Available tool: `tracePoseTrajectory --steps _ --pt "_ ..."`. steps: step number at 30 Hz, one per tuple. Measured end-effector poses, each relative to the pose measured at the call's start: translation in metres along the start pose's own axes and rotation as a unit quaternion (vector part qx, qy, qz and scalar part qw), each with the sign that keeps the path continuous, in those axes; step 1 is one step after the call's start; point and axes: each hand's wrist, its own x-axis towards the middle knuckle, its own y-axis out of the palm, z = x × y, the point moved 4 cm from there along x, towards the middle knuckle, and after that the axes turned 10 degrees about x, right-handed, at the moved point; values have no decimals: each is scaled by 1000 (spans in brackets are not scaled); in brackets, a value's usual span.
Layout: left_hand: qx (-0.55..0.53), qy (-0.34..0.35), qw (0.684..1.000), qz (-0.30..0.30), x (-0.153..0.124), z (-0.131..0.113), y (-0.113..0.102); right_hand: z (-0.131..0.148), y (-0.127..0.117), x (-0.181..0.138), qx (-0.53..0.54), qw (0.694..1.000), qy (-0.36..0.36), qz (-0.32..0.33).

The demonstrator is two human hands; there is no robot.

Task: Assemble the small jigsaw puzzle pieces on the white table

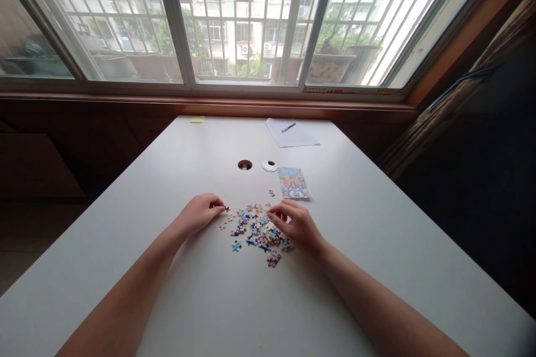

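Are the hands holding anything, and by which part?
The left hand pinches a puzzle piece by one edge. Whether the right hand holds one, I can't tell.

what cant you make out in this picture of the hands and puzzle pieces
All in the head view:
Puzzle pieces: some partly hidden by others; prints too small.
Right hand: its curled fingers obscure whether it pinches a piece.
Picture sheet: fine details too small.
White paper: any writing too faint and small.
Curtain: cut off by the right edge.

Forearms (pixel 129 284) angled inward, left hand (pixel 199 212) pinching, right hand (pixel 300 224) curled
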Motion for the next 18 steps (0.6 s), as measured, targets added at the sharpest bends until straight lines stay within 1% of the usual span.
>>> tracePoseTrajectory --steps 4,10,12,14,18 --pt "6 8 1000 8 -2 0 1 -1 0 -1 2 1000 2 0" --pt "15 -8 999 -27 -1 3 -3 -1 0 -1 0 1000 3 -3" --pt "12 -13 999 -30 -2 5 -6 0 -2 0 1 1000 0 -11" --pt "1 5 1000 -3 -4 5 -8 1 -6 1 -1 1000 0 -26" --pt "-31 98 989 103 -12 -2 -7 3 -16 2 -8 996 6 -85"
